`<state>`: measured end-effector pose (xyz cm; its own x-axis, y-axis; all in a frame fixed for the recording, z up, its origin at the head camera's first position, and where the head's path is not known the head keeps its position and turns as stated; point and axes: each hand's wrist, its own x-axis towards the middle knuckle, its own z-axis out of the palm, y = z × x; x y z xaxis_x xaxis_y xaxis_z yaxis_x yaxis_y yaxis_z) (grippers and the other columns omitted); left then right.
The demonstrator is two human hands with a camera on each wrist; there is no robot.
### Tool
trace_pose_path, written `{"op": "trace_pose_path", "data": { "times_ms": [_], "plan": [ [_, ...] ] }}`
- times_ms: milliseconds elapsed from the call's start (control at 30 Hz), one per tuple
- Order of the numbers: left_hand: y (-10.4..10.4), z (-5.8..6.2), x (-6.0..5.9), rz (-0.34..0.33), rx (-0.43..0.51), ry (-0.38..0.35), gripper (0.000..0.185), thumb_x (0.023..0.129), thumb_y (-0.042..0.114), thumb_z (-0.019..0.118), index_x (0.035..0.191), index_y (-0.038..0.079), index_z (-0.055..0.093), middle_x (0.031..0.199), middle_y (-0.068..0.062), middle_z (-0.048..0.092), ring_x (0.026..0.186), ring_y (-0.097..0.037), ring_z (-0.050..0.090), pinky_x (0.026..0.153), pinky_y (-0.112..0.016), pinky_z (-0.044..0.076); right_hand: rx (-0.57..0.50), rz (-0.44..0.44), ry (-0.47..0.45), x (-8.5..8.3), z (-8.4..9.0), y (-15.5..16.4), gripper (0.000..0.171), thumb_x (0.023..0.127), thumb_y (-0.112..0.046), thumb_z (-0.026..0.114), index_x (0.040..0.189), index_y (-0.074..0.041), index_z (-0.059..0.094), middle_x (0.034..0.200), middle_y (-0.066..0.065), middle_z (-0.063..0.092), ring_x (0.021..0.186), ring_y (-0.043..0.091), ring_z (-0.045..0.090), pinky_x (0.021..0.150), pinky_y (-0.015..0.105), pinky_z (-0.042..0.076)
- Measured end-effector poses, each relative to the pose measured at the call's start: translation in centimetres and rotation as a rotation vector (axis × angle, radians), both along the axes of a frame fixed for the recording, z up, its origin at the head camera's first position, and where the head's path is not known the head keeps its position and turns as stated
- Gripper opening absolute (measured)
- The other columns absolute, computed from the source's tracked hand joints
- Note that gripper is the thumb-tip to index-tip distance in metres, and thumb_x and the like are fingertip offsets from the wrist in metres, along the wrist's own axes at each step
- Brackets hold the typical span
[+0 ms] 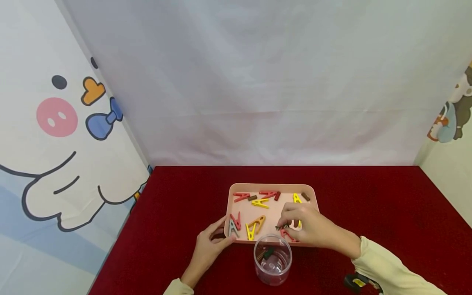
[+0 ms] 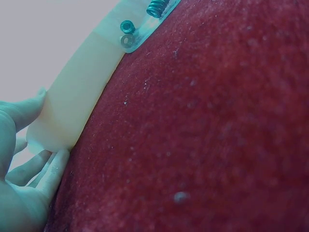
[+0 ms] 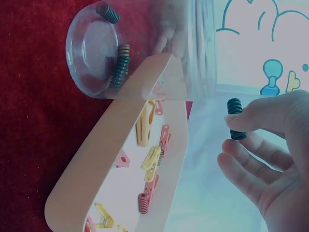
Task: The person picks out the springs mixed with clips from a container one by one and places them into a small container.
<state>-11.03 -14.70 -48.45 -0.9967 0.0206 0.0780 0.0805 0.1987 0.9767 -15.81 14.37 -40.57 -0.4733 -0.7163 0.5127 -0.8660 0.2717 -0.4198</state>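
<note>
My right hand (image 1: 306, 224) pinches a dark green coil spring (image 3: 235, 118) between thumb and fingertips, above the front right part of a pink tray (image 1: 273, 185). At the tray's front left corner, my left hand (image 1: 206, 243) grips the wall, thumb at the rim and fingers low on the outside. Red clips (image 1: 241, 196), yellow clips (image 1: 260, 203), an orange clip (image 1: 260, 223) and a grey clip (image 1: 232, 228) lie in the tray. Among them are a red spring (image 1: 277, 196) and brown springs (image 1: 305, 196). A clear plastic jar (image 1: 273, 276) stands before the tray, with several springs (image 3: 120, 67) inside.
Red cloth (image 1: 177, 205) covers the table. Near my right sleeve lies a dark object with a yellow patch (image 1: 358, 282). A pale curtain (image 1: 276, 102) hangs behind the table, with a cartoon-printed panel (image 1: 44, 164) on the left.
</note>
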Motion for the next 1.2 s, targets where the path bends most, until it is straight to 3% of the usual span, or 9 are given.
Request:
{"op": "trace_pose_path", "data": {
  "times_ms": [367,633,833,1200],
  "plan": [
    [0.1,0.0,-0.1,-0.004,0.016,0.009,0.063,0.077,0.005,0.078,0.134,0.003,0.053,0.119,-0.023,0.057,0.106,-0.038,0.057,0.074,-0.022,0.053,-0.025,0.040,-0.038,1.0,0.5,0.1,0.027,0.068,0.009,0.072,0.084,-0.014,0.072,0.082,-0.006,0.059,0.068,0.007,0.053,0.055,0.016,0.046],
    [0.1,0.0,0.0,0.000,0.010,0.008,0.062,0.077,0.006,0.078,0.134,0.003,0.053,0.118,-0.023,0.057,0.106,-0.038,0.057,0.074,-0.022,0.054,-0.065,0.084,-0.024,1.9,0.8,-0.3,0.032,0.069,0.010,0.072,0.083,-0.018,0.070,0.084,-0.007,0.059,0.066,0.006,0.053,0.054,0.011,0.043],
    [0.1,0.0,0.1,0.002,0.002,-0.003,0.062,0.078,0.007,0.078,0.135,0.004,0.053,0.119,-0.022,0.057,0.106,-0.036,0.057,0.074,-0.023,0.054,-0.054,0.099,-0.029,2.4,0.9,-0.5,0.034,0.067,0.012,0.071,0.083,-0.018,0.071,0.084,-0.007,0.058,0.064,0.000,0.051,0.054,0.008,0.042],
    [0.0,0.1,0.1,-0.009,0.015,0.003,0.063,0.078,0.006,0.077,0.136,0.003,0.051,0.120,-0.023,0.056,0.107,-0.038,0.056,0.074,-0.021,0.053,-0.027,0.131,-0.040,3.4,1.4,-1.1,0.032,0.069,0.012,0.069,0.083,-0.016,0.070,0.085,-0.005,0.058,0.067,0.004,0.051,0.055,0.009,0.042]
  ]
}}
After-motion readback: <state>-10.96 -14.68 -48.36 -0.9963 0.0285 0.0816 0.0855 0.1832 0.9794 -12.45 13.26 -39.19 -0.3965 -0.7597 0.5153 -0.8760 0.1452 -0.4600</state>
